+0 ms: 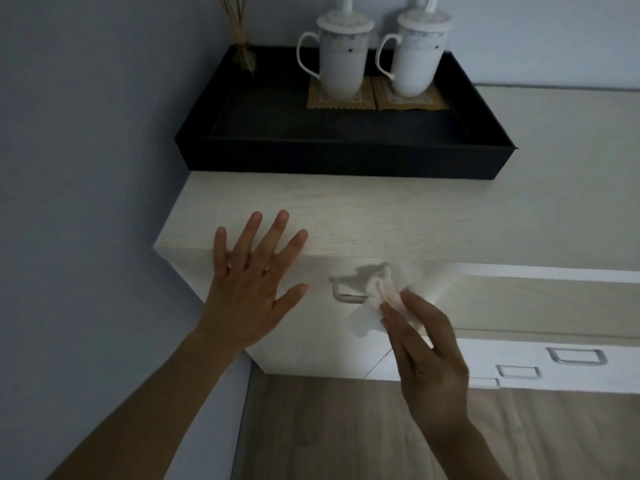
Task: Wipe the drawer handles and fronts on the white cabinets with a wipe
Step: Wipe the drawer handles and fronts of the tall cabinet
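The right hand, fingers pinching a crumpled white wipe, sits at the right end of the horizontal metal drawer handle; the left hand rests splayed.

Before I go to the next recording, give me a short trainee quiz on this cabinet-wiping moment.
1. True or false: the wipe is in the left hand.
2. Which item is the wipe bunched against? A) the top drawer handle B) the black tray C) a lidded mug
3. Fill in: the left hand lies spread with its fingers reaching onto the cabinet ____.

Key: 1. False, the right hand pinches it. 2. A. 3. top.
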`<action>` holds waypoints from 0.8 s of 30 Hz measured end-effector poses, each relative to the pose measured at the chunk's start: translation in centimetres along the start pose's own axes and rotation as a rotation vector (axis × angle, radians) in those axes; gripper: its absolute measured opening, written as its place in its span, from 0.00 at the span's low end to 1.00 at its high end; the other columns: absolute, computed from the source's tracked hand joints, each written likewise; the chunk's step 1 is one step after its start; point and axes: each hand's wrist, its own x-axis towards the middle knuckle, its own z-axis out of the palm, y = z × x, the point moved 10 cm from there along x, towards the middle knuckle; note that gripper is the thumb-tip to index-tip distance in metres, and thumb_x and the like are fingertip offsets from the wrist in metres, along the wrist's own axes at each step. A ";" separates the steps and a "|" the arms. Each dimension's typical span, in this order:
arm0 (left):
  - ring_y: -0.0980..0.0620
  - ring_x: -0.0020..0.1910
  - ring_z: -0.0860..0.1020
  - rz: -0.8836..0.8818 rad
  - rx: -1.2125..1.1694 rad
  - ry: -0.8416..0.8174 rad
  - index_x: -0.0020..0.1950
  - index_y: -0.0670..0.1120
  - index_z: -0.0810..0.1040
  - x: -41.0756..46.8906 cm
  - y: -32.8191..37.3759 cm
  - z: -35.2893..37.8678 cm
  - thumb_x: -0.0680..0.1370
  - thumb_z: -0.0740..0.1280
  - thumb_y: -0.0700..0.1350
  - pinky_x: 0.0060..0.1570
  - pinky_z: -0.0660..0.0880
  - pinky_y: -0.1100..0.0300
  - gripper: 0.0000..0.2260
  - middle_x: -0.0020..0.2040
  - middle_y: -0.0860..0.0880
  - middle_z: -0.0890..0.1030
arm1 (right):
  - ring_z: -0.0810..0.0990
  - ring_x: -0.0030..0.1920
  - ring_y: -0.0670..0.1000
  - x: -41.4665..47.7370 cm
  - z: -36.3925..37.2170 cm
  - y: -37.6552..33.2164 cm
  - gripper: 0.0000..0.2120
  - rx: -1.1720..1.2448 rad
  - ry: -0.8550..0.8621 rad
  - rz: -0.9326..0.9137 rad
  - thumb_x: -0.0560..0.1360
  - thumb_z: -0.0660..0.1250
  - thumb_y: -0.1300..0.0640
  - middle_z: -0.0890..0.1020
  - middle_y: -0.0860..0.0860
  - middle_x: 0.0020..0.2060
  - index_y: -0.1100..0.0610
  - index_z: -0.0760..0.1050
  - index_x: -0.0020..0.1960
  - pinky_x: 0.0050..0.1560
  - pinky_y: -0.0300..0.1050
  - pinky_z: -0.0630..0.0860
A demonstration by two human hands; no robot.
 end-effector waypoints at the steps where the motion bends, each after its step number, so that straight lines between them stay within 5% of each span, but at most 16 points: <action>1: 0.43 0.76 0.52 -0.001 0.009 0.027 0.78 0.53 0.48 0.0 0.0 0.1 0.82 0.44 0.62 0.73 0.42 0.44 0.27 0.78 0.46 0.51 | 0.76 0.60 0.54 -0.4 1.0 0.0 0.10 -0.013 -0.008 -0.036 0.79 0.63 0.58 0.75 0.53 0.60 0.57 0.75 0.59 0.62 0.41 0.73; 6: 0.42 0.67 0.62 -0.013 0.035 0.177 0.74 0.49 0.55 0.2 0.1 0.0 0.81 0.46 0.62 0.67 0.52 0.45 0.25 0.72 0.44 0.61 | 0.77 0.61 0.56 -1.6 3.0 -0.7 0.10 -0.065 0.052 -0.171 0.80 0.64 0.56 0.81 0.59 0.54 0.62 0.80 0.51 0.59 0.51 0.76; 11: 0.43 0.66 0.63 -0.011 0.031 0.238 0.74 0.49 0.57 0.1 0.0 0.3 0.81 0.45 0.62 0.65 0.54 0.45 0.26 0.72 0.45 0.62 | 0.77 0.51 0.51 -0.4 2.6 0.6 0.13 -0.030 0.205 0.049 0.81 0.60 0.47 0.82 0.56 0.48 0.57 0.74 0.54 0.52 0.44 0.75; 16: 0.42 0.66 0.63 -0.011 0.043 0.263 0.74 0.48 0.58 0.1 -0.1 0.3 0.81 0.45 0.61 0.63 0.56 0.46 0.26 0.72 0.44 0.61 | 0.77 0.50 0.52 -0.3 3.4 0.3 0.07 -0.131 0.244 -0.099 0.78 0.67 0.53 0.75 0.51 0.51 0.56 0.80 0.51 0.54 0.42 0.72; 21: 0.43 0.66 0.62 -0.025 0.031 0.245 0.74 0.48 0.58 0.1 -0.2 0.4 0.81 0.44 0.61 0.64 0.54 0.46 0.26 0.72 0.45 0.60 | 0.80 0.55 0.50 0.0 5.8 -1.1 0.06 -0.184 0.214 -0.215 0.77 0.69 0.57 0.84 0.54 0.50 0.57 0.81 0.52 0.63 0.45 0.71; 24: 0.44 0.66 0.62 -0.022 0.033 0.245 0.73 0.48 0.60 0.1 -0.2 0.3 0.81 0.44 0.61 0.64 0.55 0.46 0.26 0.72 0.45 0.60 | 0.82 0.52 0.52 0.2 5.8 -1.4 0.07 -0.193 0.180 -0.308 0.75 0.71 0.59 0.84 0.54 0.50 0.60 0.82 0.52 0.57 0.48 0.75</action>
